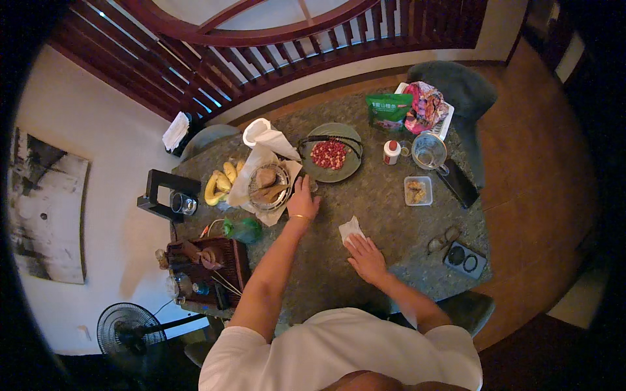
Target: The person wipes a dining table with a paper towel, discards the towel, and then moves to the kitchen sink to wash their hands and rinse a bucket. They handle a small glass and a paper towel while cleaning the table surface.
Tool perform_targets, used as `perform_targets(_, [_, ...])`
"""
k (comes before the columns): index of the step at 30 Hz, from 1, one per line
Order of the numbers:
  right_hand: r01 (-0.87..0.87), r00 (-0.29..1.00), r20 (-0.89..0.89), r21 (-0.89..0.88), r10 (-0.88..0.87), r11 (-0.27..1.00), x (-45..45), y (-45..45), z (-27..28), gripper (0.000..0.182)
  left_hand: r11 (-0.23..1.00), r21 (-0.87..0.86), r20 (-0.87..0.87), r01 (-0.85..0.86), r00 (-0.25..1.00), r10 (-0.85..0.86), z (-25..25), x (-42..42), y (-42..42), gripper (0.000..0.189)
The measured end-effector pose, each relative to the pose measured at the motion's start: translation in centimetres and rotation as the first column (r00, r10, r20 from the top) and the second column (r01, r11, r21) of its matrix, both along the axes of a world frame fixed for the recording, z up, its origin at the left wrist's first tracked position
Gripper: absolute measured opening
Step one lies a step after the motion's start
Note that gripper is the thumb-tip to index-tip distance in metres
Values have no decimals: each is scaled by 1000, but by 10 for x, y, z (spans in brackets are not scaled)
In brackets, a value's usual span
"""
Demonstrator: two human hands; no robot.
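My right hand (366, 258) lies flat with spread fingers on a crumpled white tissue (351, 229) on the stone-patterned table (332, 288). Reaching farther forward, my left hand (303, 199) is at the right edge of a paper-lined round basket (282, 203) that holds brown food pieces. Its fingertips are near a small clear object (313, 186); whether they grip anything cannot be made out. Beyond that hand, a grey-green plate (337, 175) holds red and pale nuts or beans, with a dark cord-like strap across it.
Left: bananas (222, 181), a glass (184, 203), a green plastic bag (244, 230) and a dark wicker tray (242, 259). Right: a glass pitcher (428, 151), a white bottle (391, 152), a plastic food box (418, 191), eyeglasses (444, 239) and a phone-like device (465, 260).
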State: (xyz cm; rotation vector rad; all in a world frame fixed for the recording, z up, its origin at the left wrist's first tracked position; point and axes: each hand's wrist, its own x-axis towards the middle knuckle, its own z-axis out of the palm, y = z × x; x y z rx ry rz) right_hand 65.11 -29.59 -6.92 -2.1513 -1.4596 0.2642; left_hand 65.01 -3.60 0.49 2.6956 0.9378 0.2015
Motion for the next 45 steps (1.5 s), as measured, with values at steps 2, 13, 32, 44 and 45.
perform_targets(2, [8,999,36,-1,-8,1000,3,-3,0,53,994,112,-10,-2,1000,3,-30,9,20,67])
perform_targets(13, [246,943,218,54,-252,968,93,75,-26,53,998,47,-10,38,999,-38,-27,-15,14,49])
perform_targets(32, [172,985,71,-231,-160,957,85,95,-25,65,973,-227,65,37,998,-22,-23,-85,-67,48])
perform_targets(44, [82,990,-123,136,-66,987,48,-52,63,35,948,-319,77,10,997,15,-27,-128,-106,56])
perform_targets(45, [232,971,-86,87,-225,969,75,-56,71,28,952,-306,93,23,996,6,-29,-131,-107,58])
